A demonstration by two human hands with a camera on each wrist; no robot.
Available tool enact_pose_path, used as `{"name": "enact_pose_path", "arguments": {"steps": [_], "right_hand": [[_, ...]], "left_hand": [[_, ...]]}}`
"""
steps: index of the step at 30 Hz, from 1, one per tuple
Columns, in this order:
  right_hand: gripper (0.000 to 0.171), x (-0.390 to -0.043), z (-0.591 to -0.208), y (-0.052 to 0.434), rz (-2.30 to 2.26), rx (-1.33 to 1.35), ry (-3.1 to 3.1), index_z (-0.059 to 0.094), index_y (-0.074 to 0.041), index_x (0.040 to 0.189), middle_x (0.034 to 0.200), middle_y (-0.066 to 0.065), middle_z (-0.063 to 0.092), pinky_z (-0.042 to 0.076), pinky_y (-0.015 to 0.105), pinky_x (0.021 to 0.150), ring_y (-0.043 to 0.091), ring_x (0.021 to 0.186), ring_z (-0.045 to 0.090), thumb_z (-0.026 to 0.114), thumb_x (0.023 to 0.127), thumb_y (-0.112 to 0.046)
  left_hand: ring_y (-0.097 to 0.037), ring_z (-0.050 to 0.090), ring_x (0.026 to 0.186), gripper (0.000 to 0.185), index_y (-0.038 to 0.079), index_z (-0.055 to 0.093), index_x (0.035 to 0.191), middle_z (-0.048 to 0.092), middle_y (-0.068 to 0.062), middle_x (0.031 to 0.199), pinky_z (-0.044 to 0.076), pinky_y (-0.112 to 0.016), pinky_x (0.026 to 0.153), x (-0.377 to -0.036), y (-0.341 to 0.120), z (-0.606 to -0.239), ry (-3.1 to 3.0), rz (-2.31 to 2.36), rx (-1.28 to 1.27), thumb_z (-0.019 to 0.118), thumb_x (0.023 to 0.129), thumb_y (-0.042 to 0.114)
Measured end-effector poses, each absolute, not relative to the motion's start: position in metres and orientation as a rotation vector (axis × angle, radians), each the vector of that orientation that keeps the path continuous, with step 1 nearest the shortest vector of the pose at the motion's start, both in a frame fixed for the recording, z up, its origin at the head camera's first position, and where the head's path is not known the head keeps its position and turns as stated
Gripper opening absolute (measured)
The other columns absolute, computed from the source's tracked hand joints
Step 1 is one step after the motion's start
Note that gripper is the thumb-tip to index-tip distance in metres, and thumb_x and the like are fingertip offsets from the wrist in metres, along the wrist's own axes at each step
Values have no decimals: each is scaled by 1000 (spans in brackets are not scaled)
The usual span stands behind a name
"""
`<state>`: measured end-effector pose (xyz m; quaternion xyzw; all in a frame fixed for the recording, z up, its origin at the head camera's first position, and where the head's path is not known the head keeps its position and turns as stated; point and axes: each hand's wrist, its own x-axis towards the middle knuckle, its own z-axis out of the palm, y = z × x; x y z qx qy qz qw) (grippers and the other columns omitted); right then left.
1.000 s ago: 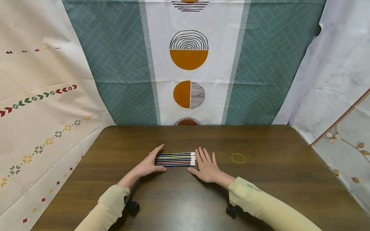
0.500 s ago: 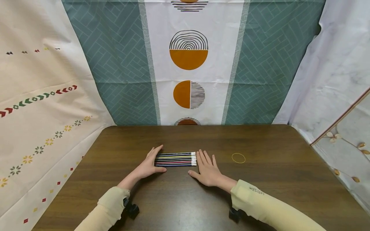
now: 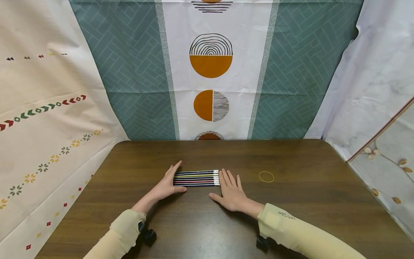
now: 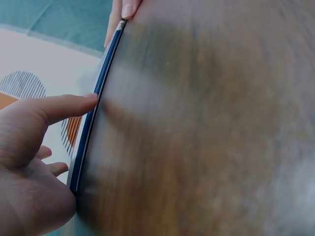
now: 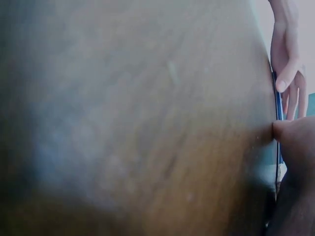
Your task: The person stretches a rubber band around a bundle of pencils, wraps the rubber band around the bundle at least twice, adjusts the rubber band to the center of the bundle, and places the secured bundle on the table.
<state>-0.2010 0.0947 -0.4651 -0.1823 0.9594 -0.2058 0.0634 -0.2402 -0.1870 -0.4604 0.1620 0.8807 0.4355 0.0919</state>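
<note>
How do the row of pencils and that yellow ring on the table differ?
The pencils are several straight sticks in mixed colours, lying side by side in a flat row; the rubber band is a single thin yellow loop. The pencils sit between the left hand and right hand, which touch their ends; the rubber band lies alone, off to the right. Both rest flat on the brown table.

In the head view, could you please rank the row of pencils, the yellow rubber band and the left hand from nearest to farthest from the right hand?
1. Row of pencils: the right hand has its fingertips at the eraser ends, just to its left.
2. Yellow rubber band: on the table to its right, apart.
3. Left hand: beyond the pencils, at their far left end.
</note>
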Motion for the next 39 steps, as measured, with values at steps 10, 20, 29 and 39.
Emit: {"name": "enact_pose_path", "arguments": {"steps": [10, 20, 29, 39], "right_hand": [[102, -210, -472, 94, -570, -520, 2914, 2, -6, 158, 167, 13, 1, -5, 61, 120, 31, 156, 0, 45, 93, -71], [102, -215, -473, 91, -527, -497, 2905, 2, -5, 158, 167, 12, -1, -6, 61, 120, 29, 156, -2, 43, 93, -72], [99, -209, -471, 93, -577, -492, 2916, 8, 1, 157, 166, 19, 3, -2, 62, 120, 35, 155, 2, 48, 94, -65], [96, -205, -466, 89, -554, -466, 2936, 9, 1, 157, 166, 20, 4, 0, 62, 121, 35, 155, 4, 46, 96, -63]], "left_hand": [[-40, -7, 154, 107, 14, 10, 159, 9, -17, 166, 8, -70, 116, -244, -186, -461, 2636, 1259, 414, 81, 80, 19], [-44, -1, 153, 107, 12, 10, 159, 11, -19, 165, 10, -70, 116, -244, -184, -461, 2653, 1234, 452, 81, 79, 19], [-44, -1, 153, 107, 10, 11, 159, 12, -20, 165, 9, -68, 118, -244, -181, -463, 2650, 1242, 434, 81, 78, 17], [-44, -6, 153, 100, 8, 10, 159, 10, -20, 165, -1, -66, 119, -244, -182, -461, 2644, 1239, 493, 76, 83, 12]]}}
